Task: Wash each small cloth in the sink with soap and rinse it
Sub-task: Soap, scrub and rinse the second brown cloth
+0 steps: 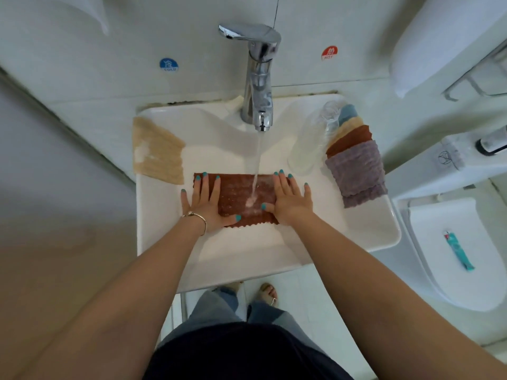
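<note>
While the tap (259, 78) runs, the brown cloth (241, 196) lies spread flat in the sink (356, 229), right under the stream. Left hand (204, 201) and right hand (290, 198) both press down on its ends, fingers spread, probably so it wets evenly. Beige cloth (157, 152) hangs over the left rim, looks done; stack (354, 154) waits on the right beside a clear bottle (310, 144).

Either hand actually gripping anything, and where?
No grip. Left hand and right hand press flat, fingers straight, on the left and right ends of the brown cloth.
</note>
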Demonstrator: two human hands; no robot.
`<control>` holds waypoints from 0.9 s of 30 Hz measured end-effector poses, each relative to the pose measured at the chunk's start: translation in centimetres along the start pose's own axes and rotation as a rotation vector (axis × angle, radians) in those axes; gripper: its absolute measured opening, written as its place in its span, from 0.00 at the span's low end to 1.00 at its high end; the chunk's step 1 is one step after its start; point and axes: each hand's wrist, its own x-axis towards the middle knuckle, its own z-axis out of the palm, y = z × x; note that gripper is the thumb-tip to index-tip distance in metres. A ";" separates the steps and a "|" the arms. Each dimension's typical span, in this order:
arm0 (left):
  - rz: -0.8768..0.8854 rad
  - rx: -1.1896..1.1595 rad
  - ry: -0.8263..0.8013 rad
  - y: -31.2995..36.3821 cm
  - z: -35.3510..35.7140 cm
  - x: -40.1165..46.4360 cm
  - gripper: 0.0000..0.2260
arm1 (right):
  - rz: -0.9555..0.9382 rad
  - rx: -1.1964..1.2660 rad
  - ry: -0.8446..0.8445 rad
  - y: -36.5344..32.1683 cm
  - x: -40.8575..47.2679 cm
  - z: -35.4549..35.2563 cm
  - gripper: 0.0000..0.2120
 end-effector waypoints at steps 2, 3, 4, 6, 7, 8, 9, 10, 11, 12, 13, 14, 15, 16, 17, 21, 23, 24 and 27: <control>0.006 -0.002 -0.013 0.1 -0.5 0.7 0.52 | 0.029 0.014 0.007 -0.1 0.3 0.0 0.38; 0.012 -0.002 -0.024 0.1 -0.7 0.9 0.52 | 0.035 0.022 0.010 -0.2 0.4 0.0 0.38; 0.019 0.003 -0.028 0.1 -0.9 1.0 0.53 | 0.035 0.029 0.011 -0.2 0.4 0.1 0.38; 0.034 0.029 -0.026 0.0 -0.9 1.1 0.53 | 0.026 0.016 0.004 0.0 0.2 0.2 0.38; 0.039 0.050 -0.032 0.0 -1.0 1.0 0.53 | 0.017 0.003 -0.005 0.2 0.0 0.3 0.38; 0.044 0.079 -0.044 0.0 -1.1 0.9 0.53 | 0.010 -0.010 -0.015 0.4 -0.3 0.4 0.38; 0.050 0.113 -0.057 -0.1 -1.2 0.8 0.53 | 0.006 -0.026 -0.024 0.6 -0.7 0.6 0.38; 0.056 0.140 -0.070 -0.1 -1.2 0.6 0.53 | 0.003 -0.040 -0.032 0.7 -1.1 1.0 0.39; 0.065 0.155 -0.085 0.0 -1.0 0.3 0.53 | 0.001 -0.047 -0.039 0.9 -1.7 1.5 0.39; 0.075 0.157 -0.097 0.1 -0.7 -0.1 0.53 | 0.001 -0.050 -0.044 1.0 -2.3 2.0 0.39; 0.086 0.153 -0.104 0.2 -0.3 -0.4 0.53 | 0.002 -0.054 -0.046 1.1 -2.8 2.5 0.40; 0.095 0.145 -0.107 0.2 0.1 -0.8 0.53 | 0.004 -0.055 -0.044 1.2 -3.3 2.8 0.40; 0.102 0.138 -0.105 0.2 0.4 -1.0 0.53 | 0.007 -0.052 -0.043 1.3 -3.4 2.9 0.39; 0.109 0.134 -0.097 0.1 0.6 -1.0 0.53 | 0.013 -0.050 -0.047 1.4 -3.4 2.6 0.40; 0.118 0.135 -0.080 -0.1 0.6 -1.0 0.53 | 0.020 -0.058 -0.052 1.4 -3.3 2.3 0.40; 0.138 0.187 0.039 0.1 -1.0 0.3 0.52 | 0.073 -0.128 -0.050 1.1 -1.8 -0.2 0.40; 0.122 0.189 0.069 0.5 -1.4 0.6 0.53 | 0.095 -0.150 -0.053 0.7 -1.6 -0.6 0.40; 0.118 0.180 0.064 0.7 -1.4 0.6 0.53 | 0.091 -0.132 -0.064 0.4 -1.9 -0.8 0.40; 0.101 0.163 0.070 0.8 -0.9 0.4 0.53 | -0.009 0.078 -0.012 -0.6 -3.9 -1.8 0.40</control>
